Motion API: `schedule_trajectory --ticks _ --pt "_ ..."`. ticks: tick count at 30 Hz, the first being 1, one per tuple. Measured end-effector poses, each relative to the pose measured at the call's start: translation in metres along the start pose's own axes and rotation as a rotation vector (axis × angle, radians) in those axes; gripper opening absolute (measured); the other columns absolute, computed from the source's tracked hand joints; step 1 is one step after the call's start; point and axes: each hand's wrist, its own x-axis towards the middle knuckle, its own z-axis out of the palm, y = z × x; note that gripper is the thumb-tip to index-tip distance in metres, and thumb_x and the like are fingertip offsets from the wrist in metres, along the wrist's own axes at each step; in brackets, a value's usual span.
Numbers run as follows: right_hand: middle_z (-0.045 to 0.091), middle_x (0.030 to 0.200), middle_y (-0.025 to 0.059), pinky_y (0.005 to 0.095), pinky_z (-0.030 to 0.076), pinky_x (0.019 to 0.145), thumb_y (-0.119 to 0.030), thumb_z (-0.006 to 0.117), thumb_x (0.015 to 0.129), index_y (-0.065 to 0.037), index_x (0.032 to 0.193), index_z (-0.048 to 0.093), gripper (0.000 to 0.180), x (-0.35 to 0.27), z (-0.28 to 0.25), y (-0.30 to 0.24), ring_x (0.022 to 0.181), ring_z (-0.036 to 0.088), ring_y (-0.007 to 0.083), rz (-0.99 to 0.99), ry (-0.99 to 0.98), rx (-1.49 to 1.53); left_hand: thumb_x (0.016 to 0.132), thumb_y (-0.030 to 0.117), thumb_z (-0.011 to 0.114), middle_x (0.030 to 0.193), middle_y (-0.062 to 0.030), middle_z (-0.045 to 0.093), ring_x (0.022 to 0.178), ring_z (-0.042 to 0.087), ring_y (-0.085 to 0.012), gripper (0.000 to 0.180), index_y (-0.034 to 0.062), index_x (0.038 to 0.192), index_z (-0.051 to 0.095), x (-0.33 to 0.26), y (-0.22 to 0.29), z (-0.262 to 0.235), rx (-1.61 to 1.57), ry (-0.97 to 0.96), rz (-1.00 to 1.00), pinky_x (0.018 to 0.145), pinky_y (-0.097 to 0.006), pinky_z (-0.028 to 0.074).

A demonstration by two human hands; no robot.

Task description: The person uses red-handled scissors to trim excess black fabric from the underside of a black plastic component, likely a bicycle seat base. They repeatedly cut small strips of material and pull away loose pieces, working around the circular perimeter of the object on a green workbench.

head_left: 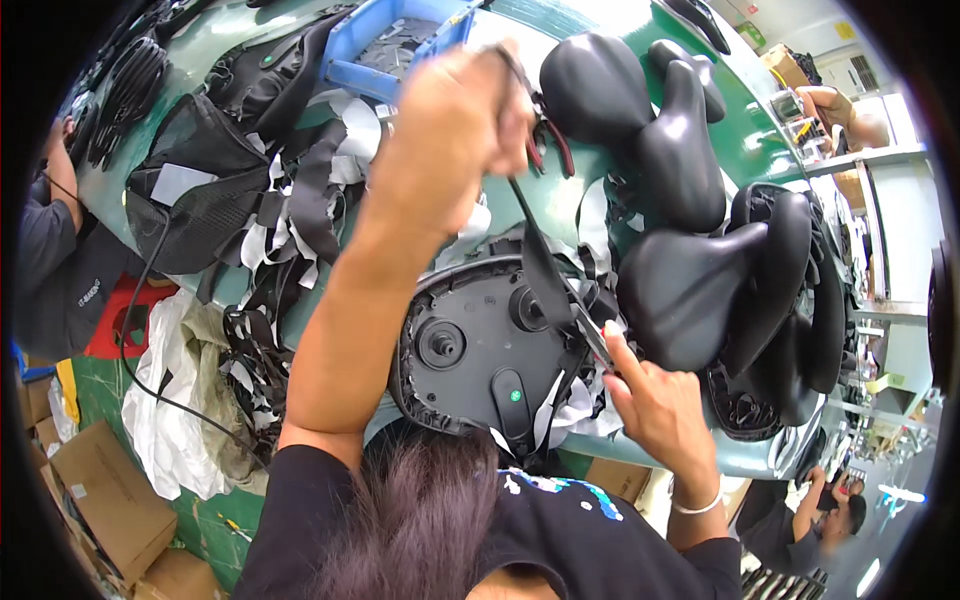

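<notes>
Two hands of the person worked over the green surface: the left hand and the right hand. One upturned saddle base of black plastic lay before them, and one pair of pliers with red handles showed by the left hand. Finished black saddles lay to the right; at least four could be counted, and how many more sat in the stack behind could not be told. One blue crate stood at the far edge. Black and white strips lay in a heap too tangled to count. Two cardboard boxes sat on the floor at lower left. Parts of at least three other people showed at the edges.
</notes>
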Motion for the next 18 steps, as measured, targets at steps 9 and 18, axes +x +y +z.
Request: schedule_trajectory --ticks 9,18 --pt "0.064 0.082 0.0111 0.0305 0.049 0.055 -0.011 0.061 0.089 -0.003 0.138 0.038 0.054 -0.047 0.053 -0.037 0.055 0.059 0.0146 0.515 0.200 1.052 0.085 0.029 0.061 0.093 -0.0072 0.057 0.079 0.055 -0.0147 0.028 0.0034 0.094 0.060 -0.035 0.033 -0.048 0.649 0.167 0.493 0.071 -0.028 0.045" --pt "0.057 0.077 0.0014 0.0194 0.041 0.054 -0.008 0.066 0.084 0.000 0.111 0.057 0.029 0.064 -0.024 0.030 0.058 0.050 0.0048 0.232 0.970 0.982 0.092 0.024 0.058 0.094 -0.0042 0.066 0.086 0.060 -0.0132 0.025 0.0018 0.101 0.067 -0.015 0.008 -0.082 0.612 0.072 -0.208 0.082 -0.026 0.046"
